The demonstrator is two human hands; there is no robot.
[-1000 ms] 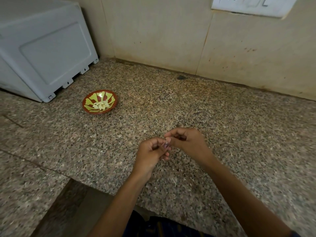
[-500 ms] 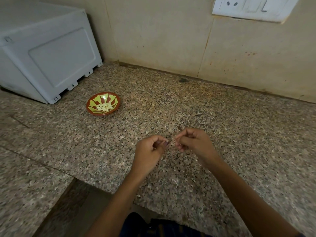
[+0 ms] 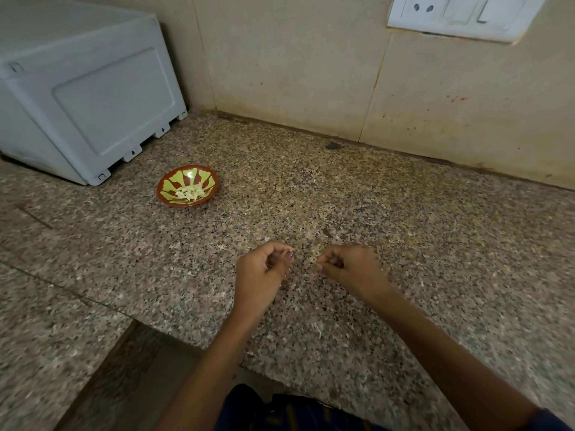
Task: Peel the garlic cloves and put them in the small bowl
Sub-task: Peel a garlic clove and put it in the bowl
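Observation:
A small red bowl with a green pattern (image 3: 186, 203) sits on the granite counter at the middle left and holds several pale peeled garlic cloves (image 3: 189, 191). Nearer me, my left hand (image 3: 263, 270) hovers over the counter with its fingers curled round a small garlic clove that is mostly hidden. My right hand (image 3: 350, 265) is a short gap to its right, fingertips pinched together on what looks like a bit of garlic skin. The two hands do not touch.
A white appliance (image 3: 87, 98) stands at the back left, just behind the bowl. A white socket plate (image 3: 460, 14) is on the tiled wall. Scraps of skin (image 3: 315, 328) lie near the counter's front edge (image 3: 186, 342).
My hands were pressed together on the clove; now they have pulled apart, the right one moving to the right. The view has shifted slightly.

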